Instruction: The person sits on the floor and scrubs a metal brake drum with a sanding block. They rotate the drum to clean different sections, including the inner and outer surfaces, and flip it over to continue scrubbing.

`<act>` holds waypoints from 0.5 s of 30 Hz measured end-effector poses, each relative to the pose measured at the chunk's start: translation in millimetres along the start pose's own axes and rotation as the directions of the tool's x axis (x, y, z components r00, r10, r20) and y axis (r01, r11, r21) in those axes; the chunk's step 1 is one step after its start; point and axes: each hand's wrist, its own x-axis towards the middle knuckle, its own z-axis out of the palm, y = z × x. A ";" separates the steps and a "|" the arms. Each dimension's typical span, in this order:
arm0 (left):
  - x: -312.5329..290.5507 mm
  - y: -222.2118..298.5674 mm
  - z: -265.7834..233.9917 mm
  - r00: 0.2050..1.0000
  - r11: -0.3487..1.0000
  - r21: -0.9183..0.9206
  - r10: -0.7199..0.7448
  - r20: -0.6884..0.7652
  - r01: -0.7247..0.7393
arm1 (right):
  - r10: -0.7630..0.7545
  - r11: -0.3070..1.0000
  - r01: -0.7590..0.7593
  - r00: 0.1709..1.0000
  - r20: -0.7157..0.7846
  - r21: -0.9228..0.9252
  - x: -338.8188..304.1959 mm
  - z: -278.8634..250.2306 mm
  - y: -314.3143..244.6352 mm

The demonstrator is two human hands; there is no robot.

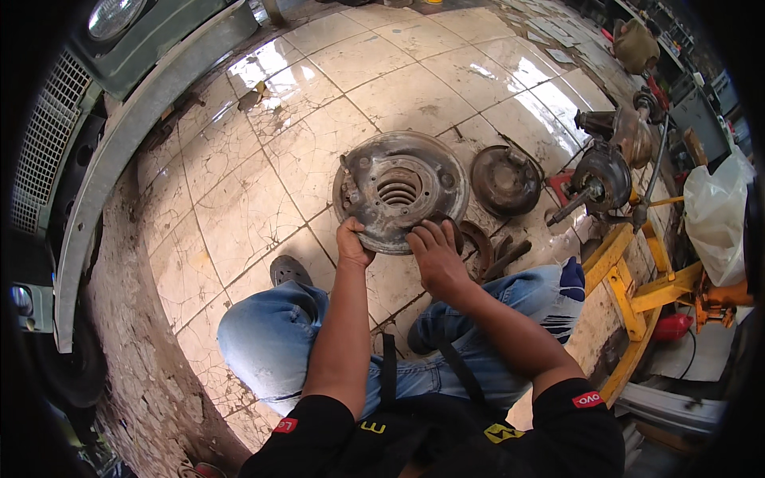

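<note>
A worn round brake backing plate is tilted up in front of me, over the tiled floor. A coil spring shows through its centre hole. My left hand grips the plate's lower left rim, thumb on the face. My right hand is at the lower right rim, its fingers bent round a dark curved metal piece against the plate. How far that piece reaches under the hand is hidden. Close to its right, a curved brake shoe lies on the floor.
A second round brake assembly lies right of the plate. Farther right, an axle with a hub rests near a yellow stand and a white plastic bag. A vehicle's bumper curves along the left.
</note>
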 end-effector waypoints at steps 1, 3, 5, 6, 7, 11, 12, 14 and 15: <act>1.3 1.6 -4.8 1.000 1.000 -0.002 0.003 0.013 -0.003 | -0.018 1.000 0.018 1.000 0.016 0.009 -0.7 -1.3 -5.0; 0.7 0.3 -7.6 1.000 1.000 -0.008 0.005 0.002 -0.005 | -0.059 0.998 0.061 0.993 0.099 -0.021 0.5 -8.8 8.2; 2.2 -1.0 -0.4 0.999 1.000 -0.008 0.012 -0.044 -0.013 | -0.094 0.988 0.112 0.983 0.161 -0.109 6.3 -16.0 28.1; 1.7 -1.8 2.0 0.999 1.000 0.004 0.027 -0.028 -0.027 | -0.065 0.985 0.090 0.984 0.169 -0.149 6.3 -15.8 26.7; 3.9 -2.0 -0.3 1.000 1.000 0.004 0.016 -0.026 -0.016 | -0.036 0.980 0.069 0.984 0.175 -0.188 6.1 -14.7 23.7; 11.5 -4.0 -9.0 1.000 1.000 -0.028 -0.007 -0.017 0.007 | -0.074 0.973 0.103 0.987 0.144 -0.207 4.4 -10.1 3.8; 11.7 -4.3 -9.4 1.000 0.999 -0.038 -0.014 -0.018 0.014 | -0.092 0.977 0.118 0.985 0.147 -0.176 4.7 -10.7 1.3; 11.2 -7.0 -6.9 1.000 0.998 -0.064 0.005 -0.010 -0.006 | -0.125 0.982 0.148 0.975 0.186 -0.118 8.9 -17.0 9.5; 10.3 -8.0 -8.5 1.000 0.997 -0.076 0.016 -0.011 -0.017 | -0.117 0.983 0.141 0.975 0.191 -0.120 12.0 -22.0 14.5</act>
